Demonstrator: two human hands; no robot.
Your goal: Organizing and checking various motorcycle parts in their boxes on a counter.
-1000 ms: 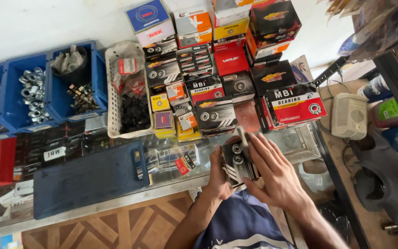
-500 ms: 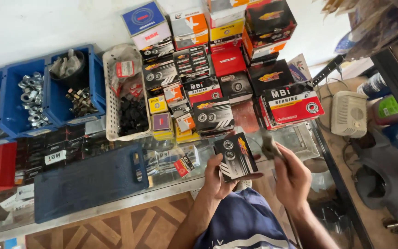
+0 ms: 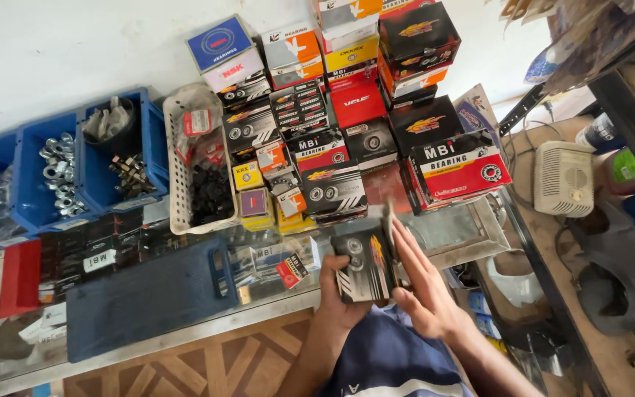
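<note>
Before me runs a glass-topped counter (image 3: 464, 231) with a metal edge, set against a plain white wall (image 3: 75, 51) in even daylight. Stacked small cardboard boxes (image 3: 376, 81), red, black, orange and white, rise against that wall. To my left sit blue plastic bins (image 3: 27, 202) holding metal fittings, with a white slotted basket (image 3: 178, 176) beside them and a red bin (image 3: 16, 276) nearer me. A dark blue mat (image 3: 148, 301) lies on the glass. Below the counter edge I see patterned wooden floor (image 3: 207, 364). On my right stands a dark shelf (image 3: 626, 95), and a white vented box (image 3: 564, 176) rests on a brown surface.
</note>
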